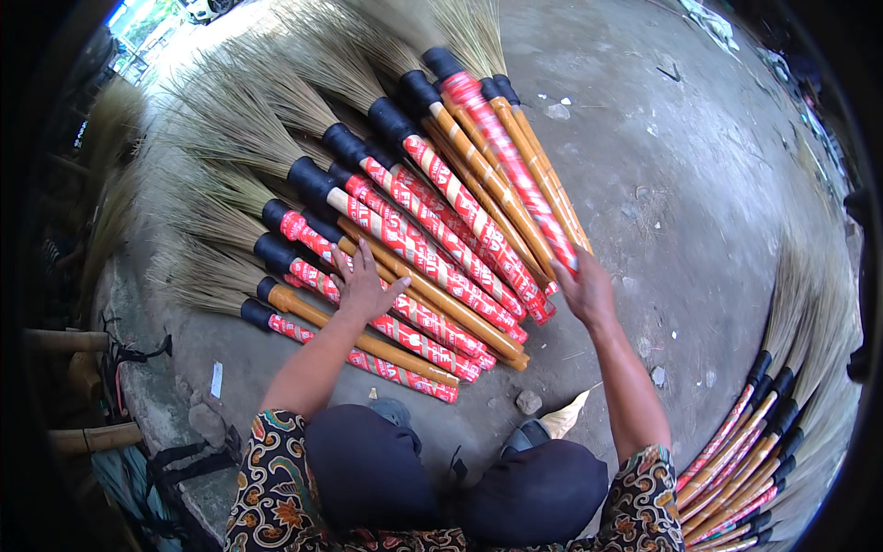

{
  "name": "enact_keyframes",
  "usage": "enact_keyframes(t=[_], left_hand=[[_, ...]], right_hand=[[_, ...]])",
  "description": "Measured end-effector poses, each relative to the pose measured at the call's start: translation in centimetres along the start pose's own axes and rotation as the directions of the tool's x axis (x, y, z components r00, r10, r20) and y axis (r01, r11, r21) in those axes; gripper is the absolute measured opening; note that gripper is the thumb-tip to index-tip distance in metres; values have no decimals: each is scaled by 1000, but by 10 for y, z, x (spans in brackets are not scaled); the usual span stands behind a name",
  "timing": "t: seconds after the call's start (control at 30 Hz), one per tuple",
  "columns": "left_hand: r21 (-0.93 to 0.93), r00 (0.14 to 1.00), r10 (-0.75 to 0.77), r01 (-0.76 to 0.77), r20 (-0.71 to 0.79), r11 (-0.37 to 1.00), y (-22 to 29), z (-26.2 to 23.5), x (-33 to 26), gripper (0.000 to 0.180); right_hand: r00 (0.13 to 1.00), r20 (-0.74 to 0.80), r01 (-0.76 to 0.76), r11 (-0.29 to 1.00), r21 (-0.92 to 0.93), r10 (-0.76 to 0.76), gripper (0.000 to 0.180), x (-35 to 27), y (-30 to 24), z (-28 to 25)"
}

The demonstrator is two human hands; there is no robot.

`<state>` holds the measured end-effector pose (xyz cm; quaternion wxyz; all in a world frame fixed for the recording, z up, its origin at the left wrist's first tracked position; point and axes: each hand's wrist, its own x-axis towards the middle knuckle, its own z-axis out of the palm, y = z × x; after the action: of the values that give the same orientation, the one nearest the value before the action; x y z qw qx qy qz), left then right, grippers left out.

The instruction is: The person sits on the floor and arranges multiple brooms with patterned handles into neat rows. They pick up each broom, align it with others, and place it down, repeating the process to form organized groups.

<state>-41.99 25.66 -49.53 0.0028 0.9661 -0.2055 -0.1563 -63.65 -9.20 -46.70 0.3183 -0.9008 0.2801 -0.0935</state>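
Closest in, two dark knees (368,469), and over to the right a second pile (729,451) of brooms fans across the ground (625,120). A small stone (528,402) sits just past the feet (394,412). Now the hands! The left hand (366,287) is spread flat, fingers apart, over handles in the main pile (441,308); the right hand (585,287) is closed round the butt of a red-wrapped broom (501,147), slanting up and away over the pile's right side, its wrap a blur. Looks a light one, stiff-shafted, perhaps slippery. Best hold is the shaft, maybe just below the black collar (442,63) for balance. Farthest out, fine bristles (331,64) flare: springy, I'd judge, easily bent, no place to squeeze.
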Motion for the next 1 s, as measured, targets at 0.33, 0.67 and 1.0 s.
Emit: enact_keyframes(t=[0.33, 0.67, 1.0], left_hand=[[15, 1000, 9, -9, 7, 1000, 3, -5, 0, 130], [102, 988, 92, -80, -122, 992, -19, 24, 13, 127], [309, 987, 162, -147, -20, 940, -37, 39, 38, 115]], right_hand=[[974, 200, 141, 974, -176, -105, 57, 43, -6, 83], [967, -237, -99, 995, -22, 91, 63, -59, 104, 13], [-70, -739, -997, -55, 44, 670, 79, -432, 328, -149]])
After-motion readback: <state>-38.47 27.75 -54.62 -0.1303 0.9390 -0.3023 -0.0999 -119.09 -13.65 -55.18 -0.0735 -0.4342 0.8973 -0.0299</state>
